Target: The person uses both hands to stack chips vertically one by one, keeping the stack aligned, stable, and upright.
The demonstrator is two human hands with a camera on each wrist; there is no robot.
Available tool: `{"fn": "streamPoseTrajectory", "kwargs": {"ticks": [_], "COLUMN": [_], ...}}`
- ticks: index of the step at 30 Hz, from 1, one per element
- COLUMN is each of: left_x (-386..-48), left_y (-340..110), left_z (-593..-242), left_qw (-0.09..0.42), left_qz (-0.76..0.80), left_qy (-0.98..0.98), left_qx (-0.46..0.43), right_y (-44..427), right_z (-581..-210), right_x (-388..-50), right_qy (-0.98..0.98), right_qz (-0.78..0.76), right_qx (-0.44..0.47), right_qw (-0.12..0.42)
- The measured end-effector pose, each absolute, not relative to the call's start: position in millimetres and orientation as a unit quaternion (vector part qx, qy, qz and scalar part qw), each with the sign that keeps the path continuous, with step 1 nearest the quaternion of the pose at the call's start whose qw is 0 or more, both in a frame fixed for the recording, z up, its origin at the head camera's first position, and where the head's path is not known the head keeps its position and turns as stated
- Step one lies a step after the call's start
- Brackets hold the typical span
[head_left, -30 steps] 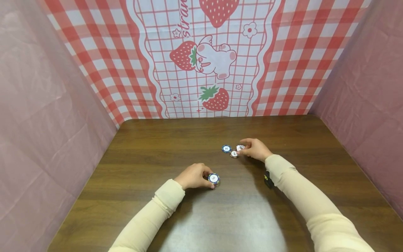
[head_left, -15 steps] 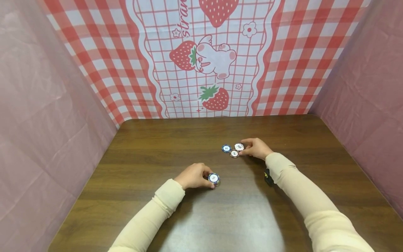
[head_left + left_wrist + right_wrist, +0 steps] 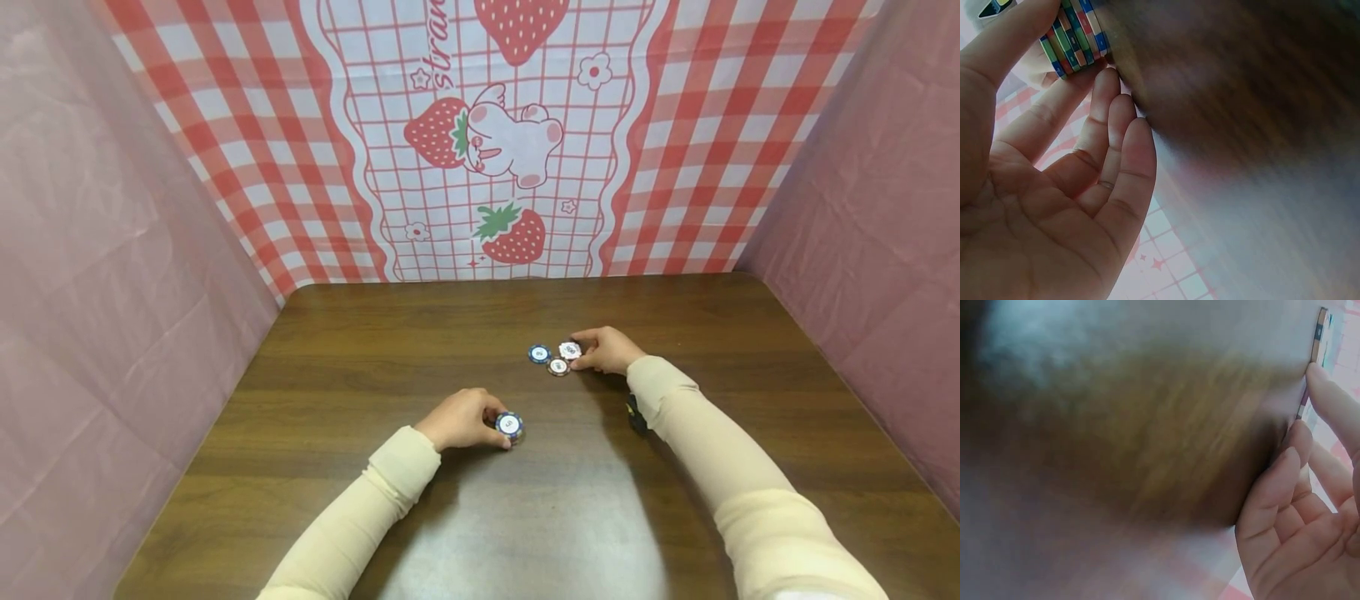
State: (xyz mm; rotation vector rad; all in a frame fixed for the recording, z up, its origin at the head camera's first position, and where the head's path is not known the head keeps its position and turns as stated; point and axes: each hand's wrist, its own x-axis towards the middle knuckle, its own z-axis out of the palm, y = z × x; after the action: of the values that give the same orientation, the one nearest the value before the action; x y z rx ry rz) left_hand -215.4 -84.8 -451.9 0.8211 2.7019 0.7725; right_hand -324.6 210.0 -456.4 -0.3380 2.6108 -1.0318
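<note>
In the head view my left hand point(image 3: 461, 418) grips a stack of poker chips point(image 3: 509, 426) by its edges, thumb near and fingers behind. The left wrist view shows several layers in that stack, striped blue, green and reddish. Farther back, my right hand point(image 3: 609, 350) holds a white poker chip point(image 3: 570, 350) between thumb and forefinger, flat on the table. Next to it lie a blue poker chip point(image 3: 539, 354) and a brown-edged poker chip point(image 3: 558, 367), the three close together. From the right wrist, the chips appear only edge-on.
The brown wood-grain table point(image 3: 360, 350) runs back to a red-and-white checked cloth point(image 3: 277, 167) with strawberry prints. Pink cloth walls point(image 3: 112, 292) rise on both sides. A dark device point(image 3: 636, 414) is strapped beneath the right sleeve.
The white chip has slid slightly left, beside the other two, and more of its face shows. My right hand has shifted a little; the left hand and its stack stay still.
</note>
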Motion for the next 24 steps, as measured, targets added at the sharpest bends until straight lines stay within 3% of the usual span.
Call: {"fn": "streamPoseTrajectory", "kwargs": {"ticks": [24], "left_x": [-214.7], "left_y": [-84.7], "left_z": [-451.7], "left_qw": [0.105], "left_qz": [0.261], "left_qy": [0.919], "left_qx": [0.276], "right_y": [206.4], "right_z": [-454.4], "right_x": [-326.4], "right_qy": [0.925], "right_qz": [-0.331], "right_qx": [-0.109], "right_qw": [0.151]}}
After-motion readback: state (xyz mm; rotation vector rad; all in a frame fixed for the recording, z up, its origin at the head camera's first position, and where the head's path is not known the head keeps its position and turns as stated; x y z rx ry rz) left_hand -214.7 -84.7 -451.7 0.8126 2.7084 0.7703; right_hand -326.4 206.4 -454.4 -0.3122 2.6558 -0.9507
